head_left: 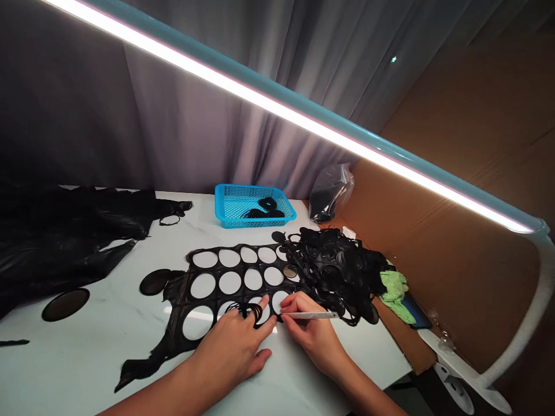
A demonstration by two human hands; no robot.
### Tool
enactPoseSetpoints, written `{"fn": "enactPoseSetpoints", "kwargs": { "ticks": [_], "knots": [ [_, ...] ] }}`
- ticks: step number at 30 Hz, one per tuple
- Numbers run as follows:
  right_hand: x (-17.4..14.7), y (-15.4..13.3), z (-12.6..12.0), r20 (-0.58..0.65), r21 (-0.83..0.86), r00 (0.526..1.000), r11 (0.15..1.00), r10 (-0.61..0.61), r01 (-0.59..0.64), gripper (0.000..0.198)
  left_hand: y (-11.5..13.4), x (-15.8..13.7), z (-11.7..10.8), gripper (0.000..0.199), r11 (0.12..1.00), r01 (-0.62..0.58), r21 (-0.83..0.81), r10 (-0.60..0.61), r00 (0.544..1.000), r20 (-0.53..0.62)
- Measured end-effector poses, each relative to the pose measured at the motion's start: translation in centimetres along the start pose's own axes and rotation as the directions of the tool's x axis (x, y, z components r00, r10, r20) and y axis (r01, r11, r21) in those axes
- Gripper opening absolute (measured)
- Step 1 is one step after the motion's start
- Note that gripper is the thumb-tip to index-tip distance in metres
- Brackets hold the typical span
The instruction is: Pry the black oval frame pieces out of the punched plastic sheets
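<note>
A black rubber sheet (188,292) with rows of round holes lies on the white table, its ragged strip trailing to the lower left. My left hand (232,341) rests on the sheet's near edge, fingers spread. Several thin black rings (255,312) hang around its fingers. Closed on slim silver tweezers (314,315), my right hand (314,335) works beside the left fingertips at the sheet's near right corner. The tweezers' tip is by a hole's rim; fingers partly hide it. A tangled heap of black rubber scraps (338,266) overlaps the sheet's right end.
A blue basket (219,211) at the back holds black ring bundles. Beside it stands a clear bag (332,190) with black contents. Black sheeting (65,242) and a black disc (65,304) lie left. A green cloth (395,289) sits right. A lit lamp bar (277,107) crosses overhead.
</note>
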State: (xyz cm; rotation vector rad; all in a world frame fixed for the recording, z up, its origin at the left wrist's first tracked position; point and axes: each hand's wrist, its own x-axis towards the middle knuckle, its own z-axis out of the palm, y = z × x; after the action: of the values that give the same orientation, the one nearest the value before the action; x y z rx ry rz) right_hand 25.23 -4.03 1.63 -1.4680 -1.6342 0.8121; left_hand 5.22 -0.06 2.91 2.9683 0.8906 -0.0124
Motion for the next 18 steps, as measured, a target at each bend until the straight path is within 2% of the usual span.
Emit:
{"fn": "enactPoseSetpoints", "kwargs": {
  "ticks": [10,18],
  "knots": [
    [0.11,-0.08,-0.06,0.007,0.053,1.0,0.998,0.027,-0.028,0.017,-0.11,0.1,-0.18,0.057,0.999,0.029,-0.041,-0.028,0.999,0.043],
    [0.24,0.2,-0.31,0.011,0.022,0.999,0.999,0.037,-0.037,0.018,-0.1,0.24,-0.36,0.058,0.998,0.029,-0.05,-0.025,0.997,0.074]
  ]
}}
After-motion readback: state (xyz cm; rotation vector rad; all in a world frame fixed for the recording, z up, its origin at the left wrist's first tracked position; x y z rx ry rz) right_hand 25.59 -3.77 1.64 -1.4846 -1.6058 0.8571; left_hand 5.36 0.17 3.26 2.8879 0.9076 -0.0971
